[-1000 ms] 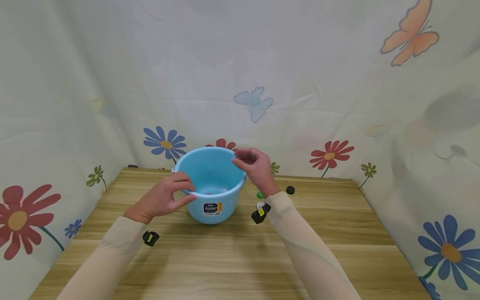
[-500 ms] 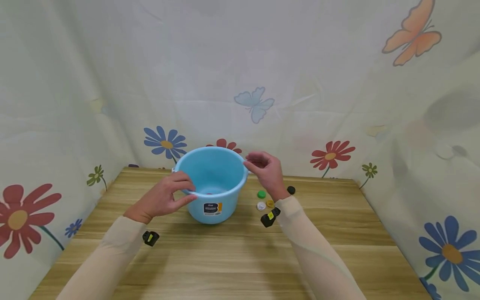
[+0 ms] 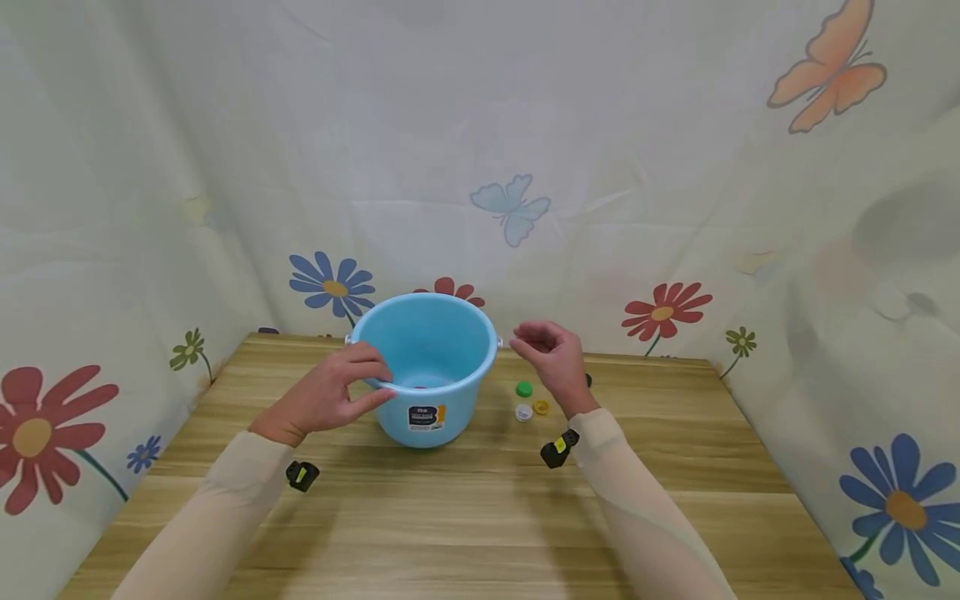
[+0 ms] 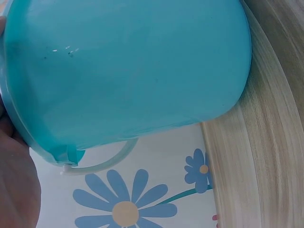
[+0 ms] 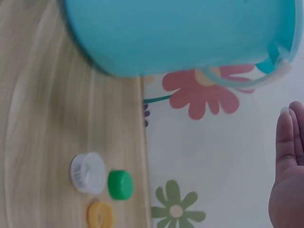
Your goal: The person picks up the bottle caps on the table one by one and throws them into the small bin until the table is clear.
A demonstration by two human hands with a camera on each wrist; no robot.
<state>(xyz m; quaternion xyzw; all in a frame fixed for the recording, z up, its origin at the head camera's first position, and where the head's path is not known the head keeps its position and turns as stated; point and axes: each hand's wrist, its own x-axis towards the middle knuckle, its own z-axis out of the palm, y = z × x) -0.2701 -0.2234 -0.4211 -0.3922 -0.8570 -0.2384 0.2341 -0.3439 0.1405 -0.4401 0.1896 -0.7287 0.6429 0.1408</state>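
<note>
A light blue bucket (image 3: 457,398) stands upright on the table. My left hand (image 3: 326,392) grips its near-left rim, fingers over the inside and thumb outside; the left wrist view has the bucket wall (image 4: 142,71) up close. To the right of the bucket, my right hand (image 3: 553,360) hovers with loosely bent fingers and nothing visible in them. Below it lie a green bottle cap (image 3: 524,389), a white bottle cap (image 3: 523,412) and a yellow bottle cap (image 3: 541,407). Something small and red (image 3: 422,387) shows just inside the bucket, mostly hidden by the rim.
Part of a black cap (image 3: 588,381) peeks out behind the right wrist. The bucket's pale handle (image 5: 247,83) hangs at the far side. A flower-printed curtain (image 3: 420,125) encloses the wooden table (image 3: 420,525) at the back and sides.
My right hand has moved from over the bucket's right rim rightward and a little down, uncovering the caps. A small white thing inside the bucket has gone from view. The left hand stays put.
</note>
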